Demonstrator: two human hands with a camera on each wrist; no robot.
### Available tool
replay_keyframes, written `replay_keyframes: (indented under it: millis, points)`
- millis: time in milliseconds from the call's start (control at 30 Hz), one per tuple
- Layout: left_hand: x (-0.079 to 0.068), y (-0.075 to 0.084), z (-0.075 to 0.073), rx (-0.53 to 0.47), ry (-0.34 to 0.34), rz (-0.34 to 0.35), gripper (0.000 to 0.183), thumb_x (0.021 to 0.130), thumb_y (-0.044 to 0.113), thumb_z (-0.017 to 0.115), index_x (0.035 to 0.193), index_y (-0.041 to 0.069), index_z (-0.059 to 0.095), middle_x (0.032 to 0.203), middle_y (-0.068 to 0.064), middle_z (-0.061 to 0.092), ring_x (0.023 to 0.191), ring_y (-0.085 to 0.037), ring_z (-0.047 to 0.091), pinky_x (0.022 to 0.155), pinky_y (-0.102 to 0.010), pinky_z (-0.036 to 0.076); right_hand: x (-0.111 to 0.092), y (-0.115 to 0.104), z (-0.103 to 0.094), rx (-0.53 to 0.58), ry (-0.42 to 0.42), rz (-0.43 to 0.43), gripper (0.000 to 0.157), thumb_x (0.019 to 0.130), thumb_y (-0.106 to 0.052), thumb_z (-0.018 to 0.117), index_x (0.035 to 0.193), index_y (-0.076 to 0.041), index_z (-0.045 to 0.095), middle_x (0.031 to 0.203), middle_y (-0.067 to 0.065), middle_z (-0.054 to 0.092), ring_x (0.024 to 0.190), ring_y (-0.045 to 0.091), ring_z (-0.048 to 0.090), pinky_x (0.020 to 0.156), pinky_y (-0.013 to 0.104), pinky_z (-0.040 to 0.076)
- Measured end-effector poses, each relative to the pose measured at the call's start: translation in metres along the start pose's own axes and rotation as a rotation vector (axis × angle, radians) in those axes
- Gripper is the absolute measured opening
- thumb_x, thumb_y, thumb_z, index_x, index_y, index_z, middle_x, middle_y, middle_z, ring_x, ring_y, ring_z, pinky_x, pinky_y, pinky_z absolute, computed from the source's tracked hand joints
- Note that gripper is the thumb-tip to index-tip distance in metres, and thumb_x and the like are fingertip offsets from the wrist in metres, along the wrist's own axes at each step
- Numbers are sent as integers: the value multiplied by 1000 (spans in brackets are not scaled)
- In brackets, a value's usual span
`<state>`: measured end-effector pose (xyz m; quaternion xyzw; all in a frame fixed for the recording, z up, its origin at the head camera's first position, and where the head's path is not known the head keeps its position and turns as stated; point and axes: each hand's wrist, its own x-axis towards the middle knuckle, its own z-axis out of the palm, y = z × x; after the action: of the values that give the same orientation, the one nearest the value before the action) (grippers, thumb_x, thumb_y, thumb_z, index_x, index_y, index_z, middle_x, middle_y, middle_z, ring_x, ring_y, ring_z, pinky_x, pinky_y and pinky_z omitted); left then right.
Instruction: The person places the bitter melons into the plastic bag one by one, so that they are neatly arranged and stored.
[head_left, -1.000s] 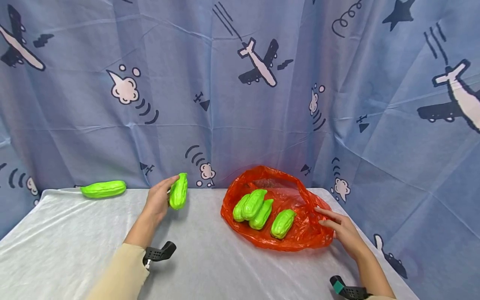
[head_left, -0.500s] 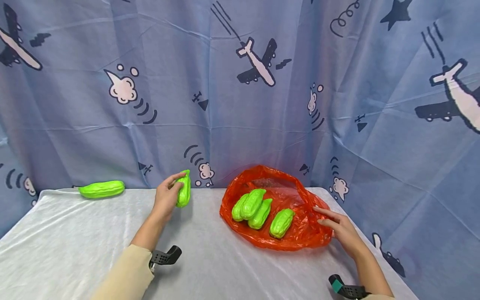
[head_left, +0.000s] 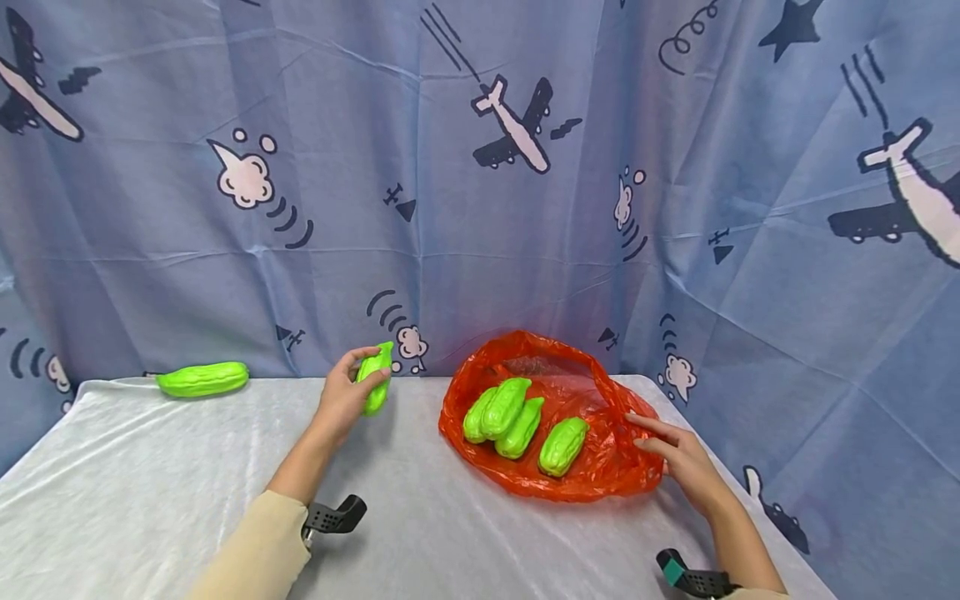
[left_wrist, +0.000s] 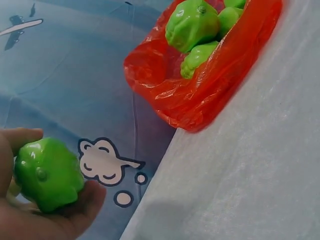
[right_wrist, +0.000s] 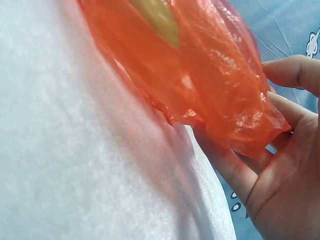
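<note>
My left hand (head_left: 343, 400) grips a bright green bitter melon (head_left: 378, 360), its thumb and fingers on opposite sides. The melon is raised over the back of the table, stem end up, left of the bag. In the left wrist view the melon (left_wrist: 47, 172) shows its rounded end. A red plastic bag (head_left: 611, 471) lies with its mouth wide open, and several bitter melons (head_left: 564, 447) rest inside. My right hand (head_left: 693, 471) holds the bag's right edge; in the right wrist view the thin red film (right_wrist: 230, 100) runs between thumb and fingers.
Another bitter melon (head_left: 202, 379) lies at the table's far left, along the back edge. A white cloth (head_left: 420, 525) covers the table. Blue curtains (head_left: 360, 192) with printed airplanes hang behind and to the right.
My left hand has carried the bitter melon to the right, toward the bag, and turned so its thumb crosses the melon's front. The right hand and bag have stayed in place.
</note>
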<state>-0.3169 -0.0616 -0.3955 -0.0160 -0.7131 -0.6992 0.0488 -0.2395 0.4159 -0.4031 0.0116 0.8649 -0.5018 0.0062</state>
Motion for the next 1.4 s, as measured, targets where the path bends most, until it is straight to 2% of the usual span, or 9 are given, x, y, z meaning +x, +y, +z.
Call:
replay_keyframes:
  millis: [300, 467, 600, 700, 800, 1000, 1133, 1267, 1400]
  points:
    - [-6, 9, 6, 79, -59, 16, 45, 100, 9, 58, 142, 6, 43, 122, -18, 48, 103, -20, 51, 77, -20, 47, -1, -2, 0, 11, 1, 3, 55, 102, -28, 56, 150, -3, 45, 157, 26, 38, 116, 13, 58, 88, 32, 61]
    - [-11, 18, 9, 93, -57, 27, 47, 94, 14, 69, 138, 10, 53, 140, -19, 54, 115, -28, 57, 83, -23, 51, -1, -2, -1, 2, 5, 3, 55, 102, -28, 55, 150, -4, 45, 158, 26, 38, 117, 14, 57, 89, 32, 60]
    - [-13, 24, 12, 101, -75, 38, 49, 91, 20, 74, 137, 14, 59, 154, -11, 48, 121, -33, 61, 82, -26, 56, -2, -2, -3, -10, 14, -7, 54, 102, -27, 55, 150, -4, 46, 157, 26, 39, 122, 20, 55, 92, 38, 60]
    - [-14, 25, 14, 109, -80, 64, 48, 90, 20, 76, 136, 16, 61, 154, -8, 48, 121, -34, 64, 80, -27, 57, -2, -2, -4, -16, 26, -24, 53, 102, -28, 55, 149, -5, 47, 157, 25, 40, 125, 24, 53, 94, 44, 59]
    - [-14, 24, 19, 114, -80, 102, 48, 89, 18, 77, 134, 15, 63, 148, -10, 53, 114, -33, 67, 77, -27, 58, -1, -2, -4, -15, 37, -37, 52, 102, -28, 55, 149, -5, 48, 156, 24, 42, 120, 17, 55, 94, 45, 59]
    - [-15, 23, 35, 112, -94, 184, 44, 87, 12, 78, 129, 10, 66, 136, -17, 60, 104, -35, 72, 75, -31, 61, -3, -4, -6, 13, 39, -31, 53, 102, -28, 55, 149, -5, 47, 156, 25, 41, 105, 0, 59, 89, 36, 61]
    - [-14, 29, 51, 141, -128, 213, 43, 86, 11, 79, 128, 12, 68, 136, -16, 61, 111, -40, 70, 79, -39, 63, -4, -7, -8, 23, 38, -32, 54, 103, -29, 55, 150, -4, 46, 155, 26, 41, 98, -8, 59, 84, 29, 60]
    - [-15, 37, 69, 222, -141, 232, 42, 86, 12, 79, 127, 14, 70, 136, -12, 64, 119, -37, 67, 88, -45, 61, -5, -8, -8, 6, 39, -37, 54, 103, -29, 55, 149, -4, 46, 154, 26, 42, 98, -10, 57, 87, 35, 61]
    - [-15, 48, 87, 261, -150, 264, 38, 86, 10, 79, 123, 9, 72, 129, -13, 69, 119, -33, 67, 96, -45, 58, -4, -7, -7, -15, 33, -49, 53, 103, -28, 55, 149, -3, 47, 154, 27, 42, 98, -11, 56, 87, 37, 61]
